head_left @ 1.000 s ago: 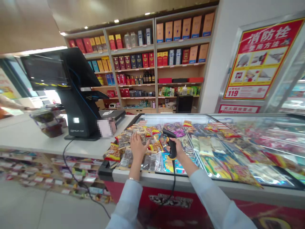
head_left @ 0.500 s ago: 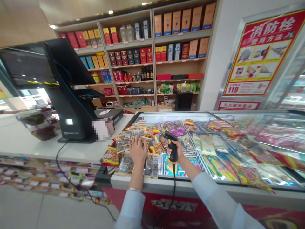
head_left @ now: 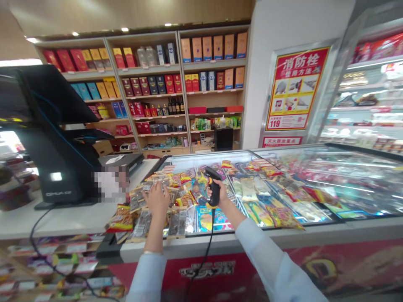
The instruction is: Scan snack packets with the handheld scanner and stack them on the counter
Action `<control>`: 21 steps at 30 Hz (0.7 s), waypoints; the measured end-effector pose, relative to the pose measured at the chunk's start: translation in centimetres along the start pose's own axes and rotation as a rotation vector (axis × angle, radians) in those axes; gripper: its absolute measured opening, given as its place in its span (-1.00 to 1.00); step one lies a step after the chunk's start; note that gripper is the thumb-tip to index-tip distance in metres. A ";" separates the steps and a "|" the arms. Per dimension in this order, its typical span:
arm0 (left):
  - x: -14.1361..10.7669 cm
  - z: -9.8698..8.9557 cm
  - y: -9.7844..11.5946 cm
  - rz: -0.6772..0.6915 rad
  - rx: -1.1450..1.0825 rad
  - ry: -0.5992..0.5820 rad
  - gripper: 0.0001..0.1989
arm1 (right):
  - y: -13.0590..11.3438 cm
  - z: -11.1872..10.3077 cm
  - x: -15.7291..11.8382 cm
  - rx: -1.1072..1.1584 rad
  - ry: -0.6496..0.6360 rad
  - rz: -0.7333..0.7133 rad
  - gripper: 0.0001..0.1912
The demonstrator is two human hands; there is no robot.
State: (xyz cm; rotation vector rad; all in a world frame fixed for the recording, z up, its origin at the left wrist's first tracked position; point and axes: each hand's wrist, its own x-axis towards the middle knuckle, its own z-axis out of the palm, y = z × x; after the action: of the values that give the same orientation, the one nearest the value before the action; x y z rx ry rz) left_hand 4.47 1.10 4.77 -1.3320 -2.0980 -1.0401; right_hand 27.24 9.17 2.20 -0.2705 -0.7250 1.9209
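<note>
My right hand (head_left: 222,193) is wrapped around a black and yellow handheld barcode scanner (head_left: 215,189), its head tilted up to the left and its cable hanging down. My left hand (head_left: 158,200) rests with fingers apart on clear packets of dark snacks (head_left: 142,221) piled on the freezer's glass top. A yellow and red snack bag (head_left: 123,217) lies left of that hand. More yellow and red bags (head_left: 185,199) lie between my two hands. The undersides of my left fingers are hidden.
A chest freezer (head_left: 252,240) with a glass top spans the front, and more snack bags (head_left: 285,216) lie on its right part. At left a counter (head_left: 78,218) carries a black checkout terminal (head_left: 59,167). Shelves of boxes (head_left: 157,84) stand behind.
The view has turned right, so everything sits further left in the picture. My left hand stays on the packets, and my right hand still holds the barcode scanner.
</note>
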 end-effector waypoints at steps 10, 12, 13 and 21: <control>3.0 2.3 17.6 0.233 -0.201 -0.177 -0.59 | -17.8 -3.8 -5.5 -0.146 0.005 -0.260 -0.81; 3.2 4.7 21.1 0.272 -0.281 -0.277 -0.59 | -20.4 -5.7 -6.6 -0.205 0.048 -0.277 -0.81; 3.4 6.1 22.6 0.276 -0.335 -0.336 -0.59 | -21.4 -6.9 -7.1 -0.225 0.079 -0.282 -0.81; 4.0 16.8 29.2 0.318 -0.505 -0.534 -0.48 | -25.5 -16.3 -8.7 -0.217 0.335 -0.264 -0.83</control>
State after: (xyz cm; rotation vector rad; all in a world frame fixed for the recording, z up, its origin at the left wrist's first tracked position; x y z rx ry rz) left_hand 29.37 23.91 7.63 -2.3217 -1.9185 -1.2161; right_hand 58.16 15.09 3.32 -0.5871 -0.7039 1.5005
